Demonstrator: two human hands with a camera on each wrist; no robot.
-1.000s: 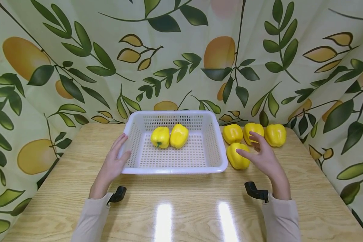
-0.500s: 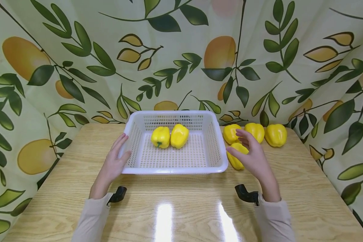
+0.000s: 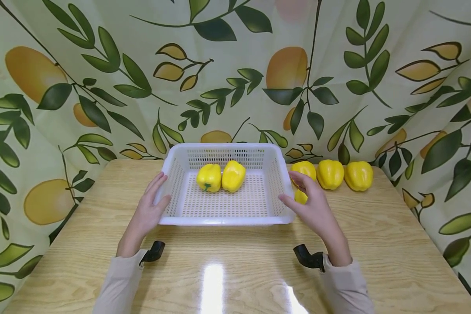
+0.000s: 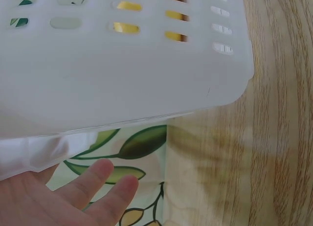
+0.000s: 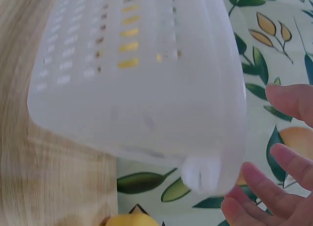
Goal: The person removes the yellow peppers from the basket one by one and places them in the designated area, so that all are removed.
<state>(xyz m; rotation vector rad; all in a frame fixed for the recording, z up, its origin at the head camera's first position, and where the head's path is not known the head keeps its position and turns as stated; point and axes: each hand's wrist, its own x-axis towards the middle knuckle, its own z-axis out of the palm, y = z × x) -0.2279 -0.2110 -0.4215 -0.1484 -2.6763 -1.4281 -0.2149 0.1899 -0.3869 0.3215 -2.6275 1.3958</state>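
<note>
I am seeing the white basket [image 3: 220,221] sitting on the wooden bench [image 3: 251,261], two yellow peppers [image 3: 209,178] lying side by side inside. The hands are standing well apart, clamped on nothing: the left hand [image 3: 150,207] is resting at the left rim, fingers loosely extended, while the right hand [image 3: 313,207] is holding thumb and fingers apart at the right rim, contact there I cannot tell. Right of the basket, four more peppers [image 3: 330,174] are sitting, three in a back row, one nearer, mostly hidden behind that hand.
</note>
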